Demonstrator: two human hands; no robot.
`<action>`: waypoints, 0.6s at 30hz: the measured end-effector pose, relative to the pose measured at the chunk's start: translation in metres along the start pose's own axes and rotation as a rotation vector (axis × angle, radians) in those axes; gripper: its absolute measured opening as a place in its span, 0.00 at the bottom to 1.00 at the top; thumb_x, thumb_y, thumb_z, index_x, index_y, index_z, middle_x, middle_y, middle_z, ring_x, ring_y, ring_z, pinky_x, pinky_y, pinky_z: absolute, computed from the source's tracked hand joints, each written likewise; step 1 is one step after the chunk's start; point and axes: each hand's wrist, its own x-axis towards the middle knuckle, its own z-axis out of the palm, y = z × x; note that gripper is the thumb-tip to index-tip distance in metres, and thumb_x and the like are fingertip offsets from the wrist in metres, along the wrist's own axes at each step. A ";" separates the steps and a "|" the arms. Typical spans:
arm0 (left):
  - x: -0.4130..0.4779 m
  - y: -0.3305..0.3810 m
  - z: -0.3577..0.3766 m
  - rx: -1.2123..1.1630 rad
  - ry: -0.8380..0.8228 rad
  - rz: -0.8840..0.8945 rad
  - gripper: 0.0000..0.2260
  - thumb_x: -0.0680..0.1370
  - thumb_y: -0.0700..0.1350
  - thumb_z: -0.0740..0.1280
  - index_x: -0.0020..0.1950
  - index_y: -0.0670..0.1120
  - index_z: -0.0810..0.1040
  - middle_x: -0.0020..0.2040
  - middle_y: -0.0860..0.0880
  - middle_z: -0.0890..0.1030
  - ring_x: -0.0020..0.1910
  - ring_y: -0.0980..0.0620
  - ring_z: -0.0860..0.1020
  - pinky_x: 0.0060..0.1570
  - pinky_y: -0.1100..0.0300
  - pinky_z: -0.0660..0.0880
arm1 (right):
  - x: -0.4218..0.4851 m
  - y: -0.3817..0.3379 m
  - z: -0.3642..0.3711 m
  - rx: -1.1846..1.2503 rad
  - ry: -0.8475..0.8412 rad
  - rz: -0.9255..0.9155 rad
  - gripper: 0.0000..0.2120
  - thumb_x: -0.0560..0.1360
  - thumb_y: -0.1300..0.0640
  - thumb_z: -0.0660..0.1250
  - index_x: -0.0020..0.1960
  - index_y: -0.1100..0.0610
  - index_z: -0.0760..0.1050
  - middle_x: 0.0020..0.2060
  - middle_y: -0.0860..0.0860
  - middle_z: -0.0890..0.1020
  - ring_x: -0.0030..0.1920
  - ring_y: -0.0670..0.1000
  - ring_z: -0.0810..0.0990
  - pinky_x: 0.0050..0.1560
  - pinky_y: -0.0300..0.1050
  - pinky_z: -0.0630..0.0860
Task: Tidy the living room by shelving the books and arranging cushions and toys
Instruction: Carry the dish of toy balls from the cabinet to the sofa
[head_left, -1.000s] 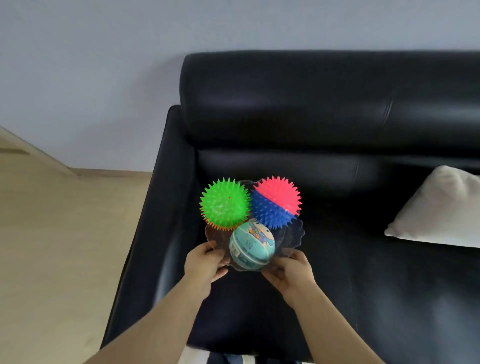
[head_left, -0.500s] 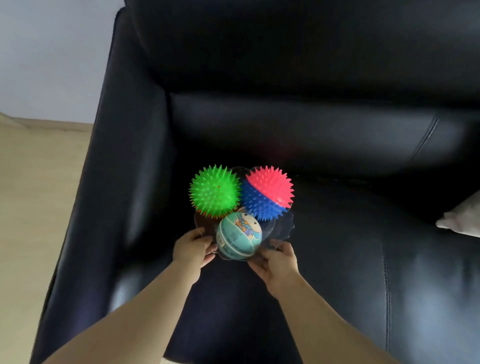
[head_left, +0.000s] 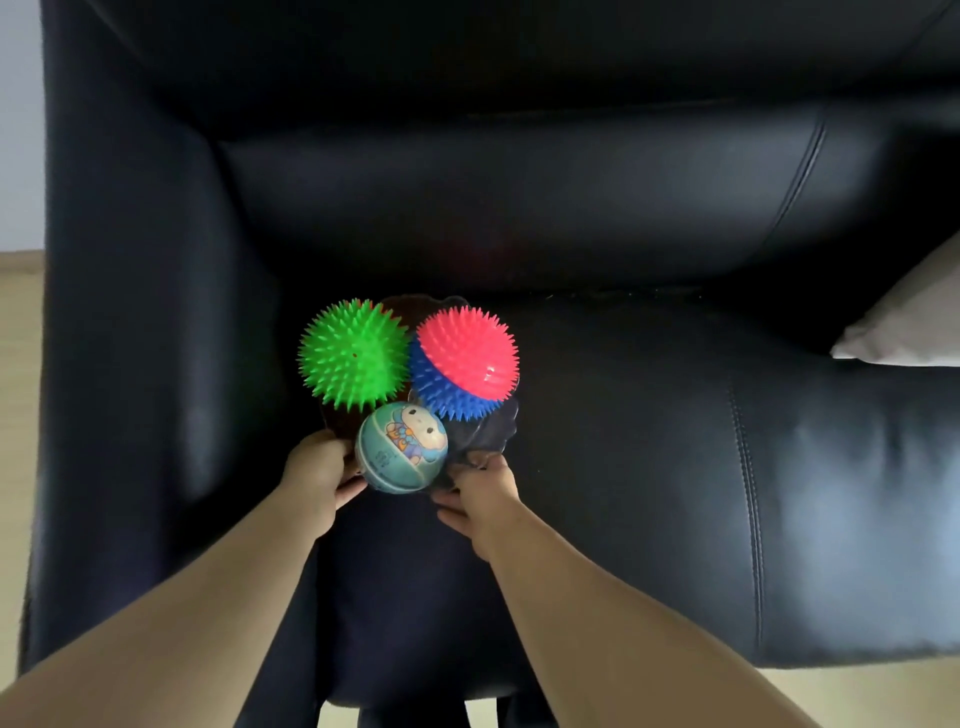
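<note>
Sofa (head_left: 675, 467): set the load on the seat near the armrest. Tray (head_left: 483, 434): clear, carrying three balls; keep it level and lower slowly, since the balls can roll off. Left hand (head_left: 319, 475) and right hand (head_left: 483, 499): fingers clamped on the tray's near rim. Release only once it rests flat.

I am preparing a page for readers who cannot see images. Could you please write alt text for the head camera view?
Two bare hands, left and right, hold a clear plastic tray carrying three balls over a black leather sofa. The balls are a green spiky ball, a pink and blue spiky ball and a smaller cartoon-printed ball. A pale cushion lies at the right edge.
</note>
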 end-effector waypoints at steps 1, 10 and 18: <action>0.000 -0.001 -0.001 0.016 -0.010 0.015 0.08 0.79 0.37 0.59 0.52 0.47 0.74 0.42 0.50 0.78 0.41 0.54 0.76 0.53 0.52 0.73 | -0.001 0.000 0.002 -0.028 -0.013 0.005 0.05 0.79 0.59 0.56 0.52 0.51 0.65 0.39 0.48 0.76 0.39 0.48 0.76 0.43 0.44 0.76; -0.036 -0.004 -0.006 0.251 0.057 0.224 0.04 0.78 0.38 0.60 0.49 0.44 0.73 0.41 0.45 0.73 0.41 0.49 0.71 0.45 0.55 0.69 | -0.033 0.005 0.004 -0.014 0.002 -0.012 0.17 0.79 0.63 0.54 0.68 0.62 0.66 0.65 0.59 0.71 0.65 0.58 0.72 0.59 0.52 0.73; -0.114 -0.027 0.010 0.370 -0.093 0.293 0.08 0.78 0.39 0.61 0.56 0.45 0.73 0.44 0.45 0.75 0.40 0.49 0.74 0.36 0.59 0.70 | -0.104 0.032 -0.016 0.279 0.144 -0.136 0.06 0.79 0.61 0.58 0.54 0.57 0.71 0.40 0.51 0.72 0.48 0.52 0.75 0.55 0.50 0.77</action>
